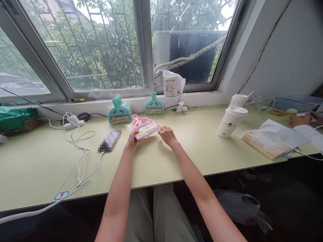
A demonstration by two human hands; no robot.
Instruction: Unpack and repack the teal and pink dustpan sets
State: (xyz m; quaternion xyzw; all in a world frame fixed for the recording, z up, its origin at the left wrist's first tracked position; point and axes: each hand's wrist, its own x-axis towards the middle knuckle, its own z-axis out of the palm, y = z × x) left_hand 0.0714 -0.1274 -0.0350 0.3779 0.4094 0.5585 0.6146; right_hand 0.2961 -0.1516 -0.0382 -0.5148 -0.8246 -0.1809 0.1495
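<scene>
A pink mini brush-and-dustpan set (143,127) in clear wrapping lies on the pale green desk (37,164). My left hand (132,138) grips its lower left corner. My right hand (167,135) rests just right of the pack, fingers curled and apart, touching or nearly touching its edge. Behind, a stack of teal sets (119,111) leans against the window ledge, and a single teal set (154,105) stands to its right.
A phone (110,140) on a white cable lies left of the pack, with a power strip (73,121) and cords behind. Two white lidded cups (231,121) and a paper bag (271,139) sit right. Another person's hand (300,120) is at the far right.
</scene>
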